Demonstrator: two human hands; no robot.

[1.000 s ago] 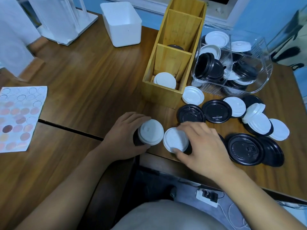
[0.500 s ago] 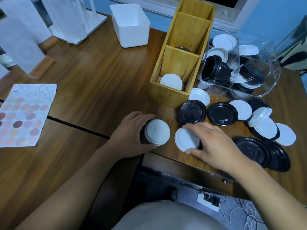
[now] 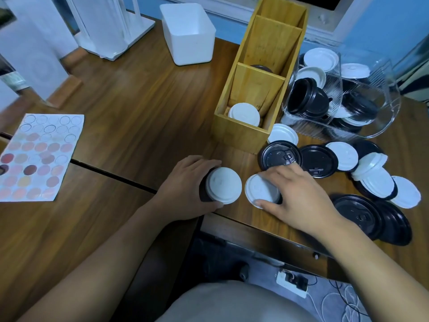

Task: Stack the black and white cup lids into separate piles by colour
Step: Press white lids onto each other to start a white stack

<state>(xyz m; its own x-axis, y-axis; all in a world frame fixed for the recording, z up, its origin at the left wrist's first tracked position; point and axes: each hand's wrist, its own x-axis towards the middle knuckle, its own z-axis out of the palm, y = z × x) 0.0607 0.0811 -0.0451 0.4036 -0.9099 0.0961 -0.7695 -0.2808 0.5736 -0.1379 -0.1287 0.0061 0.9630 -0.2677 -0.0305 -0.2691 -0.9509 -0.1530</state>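
Note:
My left hand (image 3: 185, 187) grips a short stack of lids with a white lid (image 3: 224, 185) on top and black showing beneath. My right hand (image 3: 299, 194) pinches a second white lid (image 3: 257, 190) lying beside that stack, thumb at its near rim and fingers over its far edge. Loose black lids (image 3: 279, 155) and white lids (image 3: 344, 155) lie scattered on the table to the right. More white lids (image 3: 243, 113) sit in the front compartment of the wooden box (image 3: 241, 135).
A clear plastic container (image 3: 383, 108) on its side holds mixed black and white lids at the back right. A white tub (image 3: 188, 33) stands at the back. A sheet of round stickers (image 3: 34, 156) lies at left. The table edge (image 3: 255, 225) runs under my right wrist.
My right hand has stayed on the white lid, its fingers settling around the rim. The left hand keeps hold of its stack. The camera has shifted slightly.

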